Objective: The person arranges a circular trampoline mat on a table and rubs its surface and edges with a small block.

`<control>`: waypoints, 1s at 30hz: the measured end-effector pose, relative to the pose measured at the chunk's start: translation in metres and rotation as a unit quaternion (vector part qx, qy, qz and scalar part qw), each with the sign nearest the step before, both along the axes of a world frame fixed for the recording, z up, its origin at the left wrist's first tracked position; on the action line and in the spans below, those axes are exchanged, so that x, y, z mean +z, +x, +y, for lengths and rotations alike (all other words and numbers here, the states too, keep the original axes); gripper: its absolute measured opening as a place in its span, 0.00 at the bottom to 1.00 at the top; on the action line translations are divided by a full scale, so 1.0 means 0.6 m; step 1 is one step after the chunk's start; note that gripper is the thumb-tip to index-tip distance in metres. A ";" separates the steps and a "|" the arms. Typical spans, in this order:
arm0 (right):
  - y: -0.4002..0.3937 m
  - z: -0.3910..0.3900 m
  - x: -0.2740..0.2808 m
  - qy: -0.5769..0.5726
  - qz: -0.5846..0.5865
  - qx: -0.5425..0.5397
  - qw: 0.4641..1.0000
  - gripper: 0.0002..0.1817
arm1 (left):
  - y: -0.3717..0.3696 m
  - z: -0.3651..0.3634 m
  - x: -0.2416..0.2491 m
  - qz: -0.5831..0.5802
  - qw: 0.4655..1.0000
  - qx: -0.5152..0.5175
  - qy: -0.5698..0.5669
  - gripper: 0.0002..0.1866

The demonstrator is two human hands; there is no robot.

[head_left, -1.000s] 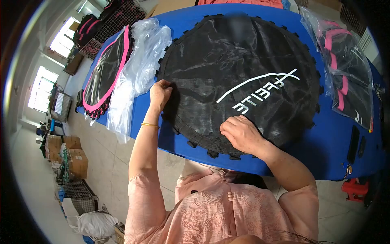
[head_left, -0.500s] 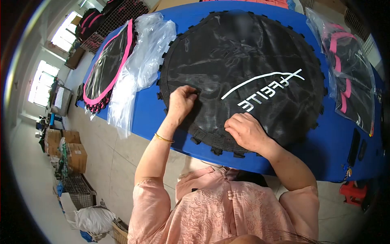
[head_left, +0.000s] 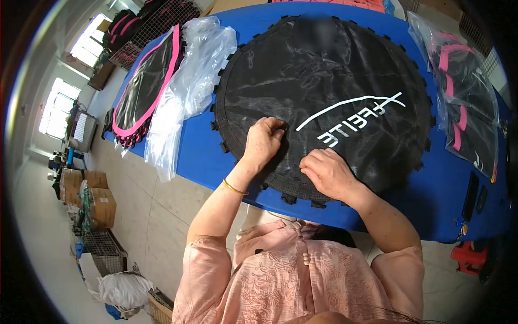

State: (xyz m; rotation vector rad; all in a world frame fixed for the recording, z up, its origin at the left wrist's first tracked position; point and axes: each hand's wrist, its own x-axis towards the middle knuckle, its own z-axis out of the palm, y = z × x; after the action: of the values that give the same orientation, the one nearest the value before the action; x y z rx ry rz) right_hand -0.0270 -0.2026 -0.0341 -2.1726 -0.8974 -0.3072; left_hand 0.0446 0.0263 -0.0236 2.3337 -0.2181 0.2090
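A large round black mesh mat (head_left: 259,70) with dark tabs around its edge and white lettering lies flat on the blue table (head_left: 199,162). Over the mat's near left part is my left hand (head_left: 264,141), its fingers pinched together; what they hold, if anything, is too small to make out. My right hand (head_left: 330,171) rests on the mat near its front edge, just below the lettering, with fingers curled and pressed together. Its fingertips touch the mesh, and whether anything is between them is hidden.
Left on the table are a pink-rimmed black mat (head_left: 141,86) and clear plastic bags (head_left: 189,81). Bagged black and pink mats (head_left: 464,97) lie at the right, above a dark strip-like object (head_left: 471,194). A red stool (head_left: 468,257) stands below the table's right side.
My left hand has moved right across the mat, closer to my right hand and the lettering. The mat's left edge has shifted slightly right. My right hand is almost unmoved.
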 end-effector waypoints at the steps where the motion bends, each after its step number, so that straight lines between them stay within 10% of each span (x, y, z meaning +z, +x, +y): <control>1: 0.000 -0.001 0.000 0.000 0.001 -0.001 1.000 0.05 | 0.003 0.005 -0.002 -0.001 1.000 0.001 -0.001 0.10; 13: 0.000 -0.002 -0.002 0.009 -0.007 0.006 1.000 0.05 | 0.090 0.179 -0.002 0.005 0.988 0.142 0.057 0.14; 30: 0.004 -0.007 0.001 0.011 -0.003 -0.030 0.999 0.06 | 0.037 0.089 -0.030 0.023 0.998 0.043 -0.033 0.11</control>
State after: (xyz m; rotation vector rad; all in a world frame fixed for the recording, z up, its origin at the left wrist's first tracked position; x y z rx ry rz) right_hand -0.0244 -0.2066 -0.0335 -2.1818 -0.8305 -0.3512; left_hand 0.0668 0.0799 -0.0416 2.2817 -0.0871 0.2025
